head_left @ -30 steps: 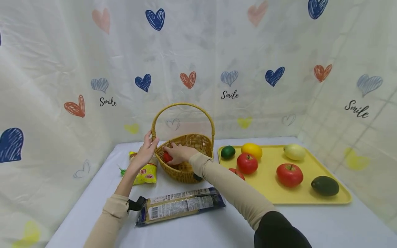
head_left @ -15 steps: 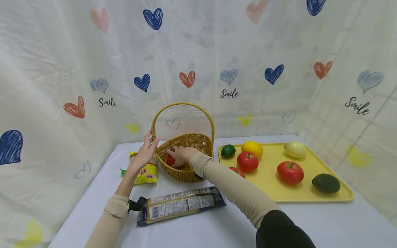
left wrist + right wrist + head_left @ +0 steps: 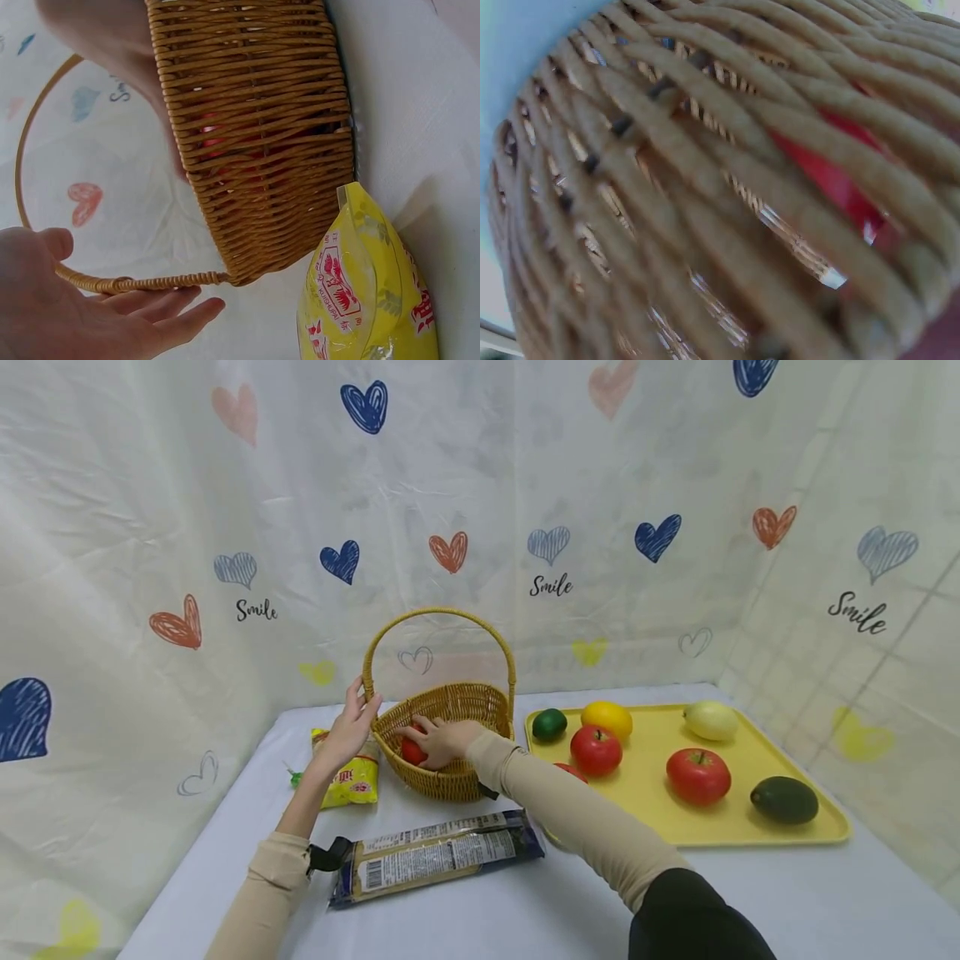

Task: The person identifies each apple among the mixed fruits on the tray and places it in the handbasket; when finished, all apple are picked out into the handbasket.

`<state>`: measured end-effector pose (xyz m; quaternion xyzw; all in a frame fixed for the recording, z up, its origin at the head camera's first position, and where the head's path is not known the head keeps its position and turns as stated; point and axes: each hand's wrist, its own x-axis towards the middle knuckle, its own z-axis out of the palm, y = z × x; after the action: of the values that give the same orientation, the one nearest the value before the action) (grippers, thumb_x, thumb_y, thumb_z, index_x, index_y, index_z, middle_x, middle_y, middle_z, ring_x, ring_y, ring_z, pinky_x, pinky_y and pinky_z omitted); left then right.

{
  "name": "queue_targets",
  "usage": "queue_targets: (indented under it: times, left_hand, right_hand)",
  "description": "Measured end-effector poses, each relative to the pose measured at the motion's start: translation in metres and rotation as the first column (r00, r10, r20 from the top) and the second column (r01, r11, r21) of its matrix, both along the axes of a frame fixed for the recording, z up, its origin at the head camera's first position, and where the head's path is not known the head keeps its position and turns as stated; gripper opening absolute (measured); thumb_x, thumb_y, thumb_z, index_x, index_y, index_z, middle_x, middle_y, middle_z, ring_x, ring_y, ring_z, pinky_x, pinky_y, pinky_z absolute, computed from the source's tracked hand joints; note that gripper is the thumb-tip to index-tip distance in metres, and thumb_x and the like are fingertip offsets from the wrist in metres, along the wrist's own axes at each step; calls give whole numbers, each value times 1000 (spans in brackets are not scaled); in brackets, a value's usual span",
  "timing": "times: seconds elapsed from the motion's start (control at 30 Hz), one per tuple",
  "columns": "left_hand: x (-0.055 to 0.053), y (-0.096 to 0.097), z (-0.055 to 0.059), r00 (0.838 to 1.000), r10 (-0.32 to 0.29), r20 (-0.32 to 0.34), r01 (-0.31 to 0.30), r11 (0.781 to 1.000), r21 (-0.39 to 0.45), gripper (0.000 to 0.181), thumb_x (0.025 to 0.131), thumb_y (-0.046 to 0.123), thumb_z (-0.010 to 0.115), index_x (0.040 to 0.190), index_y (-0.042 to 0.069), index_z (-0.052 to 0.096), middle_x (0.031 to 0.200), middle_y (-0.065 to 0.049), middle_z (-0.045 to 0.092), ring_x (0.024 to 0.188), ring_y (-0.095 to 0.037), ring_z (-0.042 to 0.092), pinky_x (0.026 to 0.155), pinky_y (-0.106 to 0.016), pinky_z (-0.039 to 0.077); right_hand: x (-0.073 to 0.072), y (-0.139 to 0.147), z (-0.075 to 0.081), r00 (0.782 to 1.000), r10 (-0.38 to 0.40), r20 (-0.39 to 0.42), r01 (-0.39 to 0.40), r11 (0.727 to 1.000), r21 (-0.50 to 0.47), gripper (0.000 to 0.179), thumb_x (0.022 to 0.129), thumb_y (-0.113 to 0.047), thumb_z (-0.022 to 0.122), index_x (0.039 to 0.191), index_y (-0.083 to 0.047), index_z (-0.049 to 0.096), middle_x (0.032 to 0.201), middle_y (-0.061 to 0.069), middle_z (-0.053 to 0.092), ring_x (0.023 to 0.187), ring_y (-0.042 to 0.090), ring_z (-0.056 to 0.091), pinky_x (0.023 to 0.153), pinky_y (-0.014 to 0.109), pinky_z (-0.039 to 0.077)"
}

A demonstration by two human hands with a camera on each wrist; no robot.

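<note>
A wicker basket (image 3: 431, 781) with a tall arched handle stands at the middle of the table. My left hand (image 3: 351, 724) holds the handle's left base; in the left wrist view the handle (image 3: 161, 283) passes between the thumb and the extended fingers. Inside the basket my right hand (image 3: 450, 741) cups a red apple (image 3: 412, 751) at the left end, its fingers spread over the top. Part of the apple is hidden by the hand, and in the right wrist view red (image 3: 832, 176) shows through the weave.
A yellow snack bag (image 3: 352, 781) lies left of the basket, a long package (image 3: 438, 857) in front. The yellow tray (image 3: 645, 802) at right bears red apples (image 3: 697, 776), a yellow lemon (image 3: 607, 720), a pale yellow fruit (image 3: 710, 720), a small green fruit (image 3: 549, 725) and an avocado (image 3: 783, 800).
My right hand has shifted slightly right and down inside the basket with the red apple, and more of the apple shows. The left hand stays on the handle.
</note>
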<state>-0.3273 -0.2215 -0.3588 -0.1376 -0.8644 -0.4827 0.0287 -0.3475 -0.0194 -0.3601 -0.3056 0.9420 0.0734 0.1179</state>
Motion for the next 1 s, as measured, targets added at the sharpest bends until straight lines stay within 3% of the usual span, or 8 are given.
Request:
queue_targets:
  times: [0.23,0.47,0.77,1.0]
  left_hand:
    - [-3,-3,-1,1000,11,-13,-11,1000,-2,79,109,57,30,165,24,-14,172,-24,9,160,-42,15,126,-65,21]
    - [-5,-3,-2,1000,3,-17,-3,1000,18,82,107,61,31,165,25,-13,173,-21,11,159,-43,19,125,-65,21]
    - [-3,-2,-2,1000,-5,-4,5,1000,10,78,109,55,32,165,25,-14,173,-21,9,158,-45,19,125,-66,22]
    - [-4,-1,0,1000,-6,-10,6,1000,9,82,108,57,34,165,23,-15,172,-23,9,159,-43,16,125,-66,21]
  right_hand:
    - [2,14,3,998,52,19,-51,998,-44,77,107,-47,50,166,-37,1,176,2,2,160,34,22,123,48,39]
    - [8,47,5,999,29,18,-26,992,-125,81,104,-51,53,166,-32,4,176,4,3,161,37,16,126,56,31]
    - [25,119,-3,998,55,-20,-59,928,-369,76,106,-48,50,166,-21,11,173,20,4,155,51,20,121,68,29]
    - [45,156,16,999,37,-11,-38,902,-431,73,105,-43,55,164,-15,23,171,22,13,155,50,22,121,71,26]
